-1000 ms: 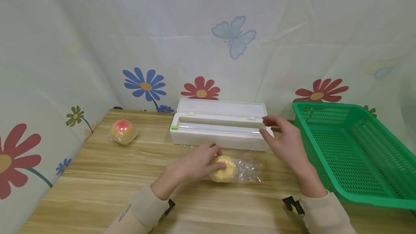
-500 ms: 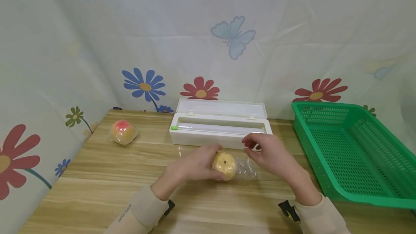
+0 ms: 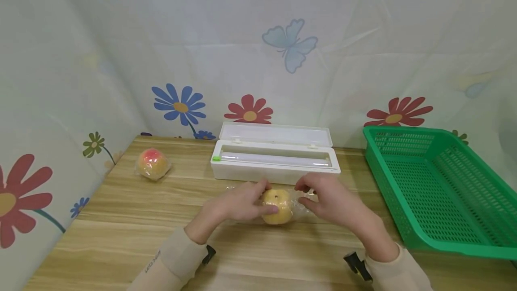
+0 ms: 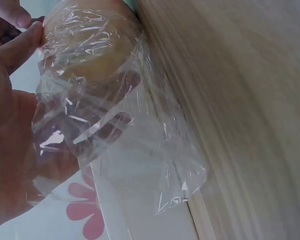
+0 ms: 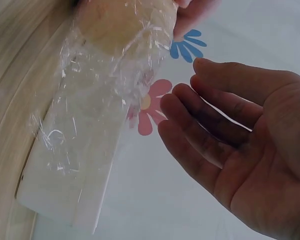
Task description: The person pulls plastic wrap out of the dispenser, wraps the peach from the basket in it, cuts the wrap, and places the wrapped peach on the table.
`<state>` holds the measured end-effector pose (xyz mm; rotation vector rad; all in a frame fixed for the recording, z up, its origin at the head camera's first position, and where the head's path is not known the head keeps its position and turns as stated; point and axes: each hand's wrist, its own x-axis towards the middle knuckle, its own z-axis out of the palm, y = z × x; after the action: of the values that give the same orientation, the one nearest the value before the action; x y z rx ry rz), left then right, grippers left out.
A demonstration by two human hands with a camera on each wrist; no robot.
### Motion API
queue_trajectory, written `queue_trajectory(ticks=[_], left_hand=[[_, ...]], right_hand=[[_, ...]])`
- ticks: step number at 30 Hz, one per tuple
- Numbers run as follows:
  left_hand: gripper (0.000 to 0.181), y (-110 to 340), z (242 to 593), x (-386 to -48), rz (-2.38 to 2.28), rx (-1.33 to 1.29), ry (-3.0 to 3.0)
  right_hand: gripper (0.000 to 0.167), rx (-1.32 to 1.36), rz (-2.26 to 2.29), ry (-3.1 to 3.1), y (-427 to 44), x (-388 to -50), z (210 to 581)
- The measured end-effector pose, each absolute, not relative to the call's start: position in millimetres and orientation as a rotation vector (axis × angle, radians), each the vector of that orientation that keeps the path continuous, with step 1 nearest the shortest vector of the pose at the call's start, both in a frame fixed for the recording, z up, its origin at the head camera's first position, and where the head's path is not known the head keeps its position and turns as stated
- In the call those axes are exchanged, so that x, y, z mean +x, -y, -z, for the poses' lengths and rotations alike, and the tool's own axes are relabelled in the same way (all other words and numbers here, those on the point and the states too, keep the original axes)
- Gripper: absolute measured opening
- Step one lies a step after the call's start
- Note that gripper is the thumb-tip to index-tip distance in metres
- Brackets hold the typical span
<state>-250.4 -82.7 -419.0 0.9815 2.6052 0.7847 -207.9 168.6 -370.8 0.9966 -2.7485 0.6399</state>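
A round yellow fruit (image 3: 278, 212) with a small dark spot on top sits in clear cling film, in front of the white box. My left hand (image 3: 242, 203) grips it from the left, thumb in front and fingers behind. In the left wrist view loose cling film (image 4: 140, 145) trails from the fruit (image 4: 92, 42) over part of that hand. My right hand (image 3: 333, 199) is just right of the fruit, beside the film's loose end. The right wrist view shows this hand (image 5: 240, 135) with relaxed, slightly bent fingers, holding nothing and apart from the film (image 5: 65, 125).
Behind the fruit stands the white cling film box (image 3: 258, 173), lid raised, with a roll (image 3: 274, 160) inside. A wrapped red-and-yellow fruit (image 3: 153, 164) lies at the back left of the wooden table (image 3: 121, 237). The green basket (image 3: 416, 232) stands on the right.
My right hand has come from the box's right end down and left, to the film beside the fruit. The fruit has turned in my left hand, bringing its dark spot into sight.
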Motion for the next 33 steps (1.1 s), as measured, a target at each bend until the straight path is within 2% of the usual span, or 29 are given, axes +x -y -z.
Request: queue_trajectory(ticks=[7, 13, 17, 27, 30, 33], left_hand=[[0.052, 83.3, 418.3, -251.4, -0.74, 1.033, -2.59], [0.06, 84.2, 417.7, -252.7, -0.655, 1.104, -2.614], [0.061, 83.9, 418.5, -253.5, -0.657, 1.103, -2.608], [0.031, 84.6, 421.3, -256.7, -0.87, 1.087, -2.576], [0.037, 85.2, 422.2, -256.7, -0.857, 1.059, -2.571], [0.052, 85.0, 421.7, -255.7, -0.804, 1.052, -2.59]], right_hand=[[0.031, 1.148, -0.558, 2.768, -162.8, -206.2, 373.6], [0.05, 1.093, -0.565, 2.91, -156.9, -203.3, 382.1], [0.055, 1.095, -0.546, 2.931, -155.4, -203.7, 386.3], [0.078, 1.096, -0.498, 2.958, -153.1, -203.3, 392.6], [0.079, 1.098, -0.491, 2.958, -153.1, -203.9, 394.0], [0.08, 1.095, -0.485, 2.959, -153.3, -204.9, 396.2]])
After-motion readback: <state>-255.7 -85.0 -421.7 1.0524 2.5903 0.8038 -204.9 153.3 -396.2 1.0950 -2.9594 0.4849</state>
